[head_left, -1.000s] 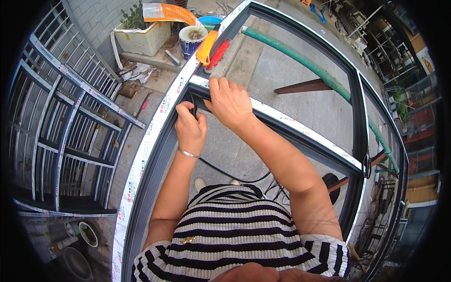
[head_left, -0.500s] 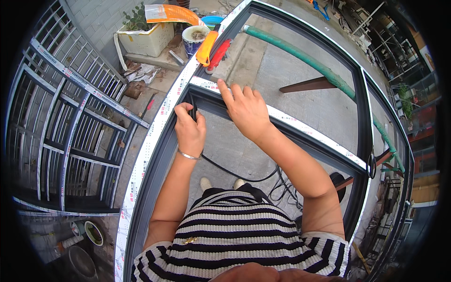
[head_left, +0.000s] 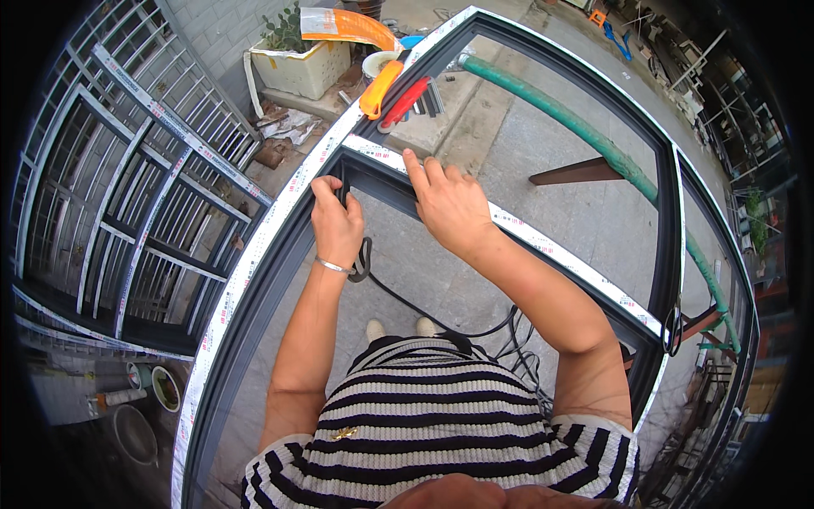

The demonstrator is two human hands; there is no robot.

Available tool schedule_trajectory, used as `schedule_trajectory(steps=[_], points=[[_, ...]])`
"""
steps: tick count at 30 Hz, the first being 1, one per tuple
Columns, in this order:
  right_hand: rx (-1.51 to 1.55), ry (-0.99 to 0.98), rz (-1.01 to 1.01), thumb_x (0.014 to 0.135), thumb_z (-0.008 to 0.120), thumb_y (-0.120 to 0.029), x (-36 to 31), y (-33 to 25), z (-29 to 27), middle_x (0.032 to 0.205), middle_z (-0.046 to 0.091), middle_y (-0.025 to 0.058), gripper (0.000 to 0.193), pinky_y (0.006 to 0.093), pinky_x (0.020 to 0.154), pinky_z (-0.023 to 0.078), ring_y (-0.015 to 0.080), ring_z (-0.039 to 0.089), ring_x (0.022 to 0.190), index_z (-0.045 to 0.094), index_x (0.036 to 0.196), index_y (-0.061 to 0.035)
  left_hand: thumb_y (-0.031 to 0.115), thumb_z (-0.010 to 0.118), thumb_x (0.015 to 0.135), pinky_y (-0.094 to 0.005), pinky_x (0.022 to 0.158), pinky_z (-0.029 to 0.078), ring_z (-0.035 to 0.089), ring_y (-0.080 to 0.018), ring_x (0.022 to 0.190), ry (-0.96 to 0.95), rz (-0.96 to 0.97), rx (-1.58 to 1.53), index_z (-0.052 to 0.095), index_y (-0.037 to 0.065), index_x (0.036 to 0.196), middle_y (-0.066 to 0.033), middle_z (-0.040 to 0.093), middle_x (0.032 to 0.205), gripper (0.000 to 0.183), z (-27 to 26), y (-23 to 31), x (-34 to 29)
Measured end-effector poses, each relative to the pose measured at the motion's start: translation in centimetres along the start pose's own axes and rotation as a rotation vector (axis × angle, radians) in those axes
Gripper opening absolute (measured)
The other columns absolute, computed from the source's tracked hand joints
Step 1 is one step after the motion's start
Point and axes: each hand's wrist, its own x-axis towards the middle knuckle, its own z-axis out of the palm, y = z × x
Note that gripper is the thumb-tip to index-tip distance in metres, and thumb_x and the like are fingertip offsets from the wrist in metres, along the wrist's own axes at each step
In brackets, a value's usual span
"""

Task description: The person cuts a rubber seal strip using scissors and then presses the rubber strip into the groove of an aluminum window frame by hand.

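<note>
A large dark grey window frame (head_left: 222,373) with white printed protective film lies before me. My left hand (head_left: 337,225) is at the inner corner where the left bar meets the crossbar (head_left: 555,252). Its fingers are closed round a black rubber sealing strip (head_left: 365,261), which loops below the wrist and trails toward a tangle on the ground. My right hand (head_left: 454,206) lies on the crossbar, palm down, index finger stretched out and the others slightly bent. Beyond the corner, a yellow-handled tool (head_left: 381,90) and a red-handled tool (head_left: 405,103) rest on the frame.
A green-wrapped pole (head_left: 560,120) with a brown leg (head_left: 577,173) runs beneath the frame. More film-covered frames (head_left: 140,204) lean at the left. Behind stand a cactus in a white box (head_left: 301,72) and a bucket (head_left: 377,64). Loose black strip (head_left: 526,360) lies near my feet.
The view has shifted a little, so the frame sits differently in it. My left hand remains by the corner with the strip, and a loop now shows beside its wrist. My right hand stays on the crossbar.
</note>
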Motion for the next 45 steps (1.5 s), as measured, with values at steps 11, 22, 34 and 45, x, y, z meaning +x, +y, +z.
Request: schedule_trajectory(steps=[11,22,34,45], points=[[-0.109,-0.148,0.253,0.067,0.089,-0.029,-18.1,9.9,-7.6,0.139,0.058,0.0081,0.096,0.0535,0.111,0.035,0.028,0.056,0.12,0.046,0.151,-0.0075,-0.005,0.061,0.089,-0.0495,0.08,0.049,0.061,-0.0495,0.089,0.014,0.084,0.078,0.046,-0.003,0.112,-0.0266,0.059,0.1,0.028,-1.2,-0.7,0.5],[1.299,-0.24,0.117,0.096,0.07,-0.015,-8.4,-4.6,-0.5,0.11,0.066,0.0229,0.032,0.0408,0.077,0.057,0.0318,0.07,0.082,0.061,0.122,0.0025,-0.003,0.067,0.088,-0.0446,0.076,0.051,0.065,-0.0419,0.083,-0.015,0.047,0.091,0.046,-0.002,0.113,-0.0232,0.061,0.092,0.033,-0.9,0.3,0.5],[2.0,-0.462,0.217,0.103,0.062,-0.012,1.4,-12.8,8.2,0.103,0.074,0.0054,0.014,0.0273,0.069,0.053,0.0107,0.065,0.081,0.065,0.112,-0.0013,0.005,0.073,0.092,-0.0381,0.086,0.056,0.073,-0.0329,0.092,-0.06,0.095,0.319,0.059,-0.002,0.119,-0.0209,0.073,0.097,0.031,-9.1,5.5,-2.8],[2.88,-0.983,0.11,0.101,0.066,-0.029,2.4,-13.2,8.8,0.119,0.073,0.0119,0.026,0.0301,0.083,0.058,0.0171,0.07,0.099,0.066,0.119,-0.0099,0.017,0.074,0.095,-0.0381,0.084,0.056,0.071,-0.0311,0.095,0.096,-0.182,0.217,0.06,-0.002,0.13,-0.0172,0.071,0.108,0.042,-11.6,1.3,-13.7]])
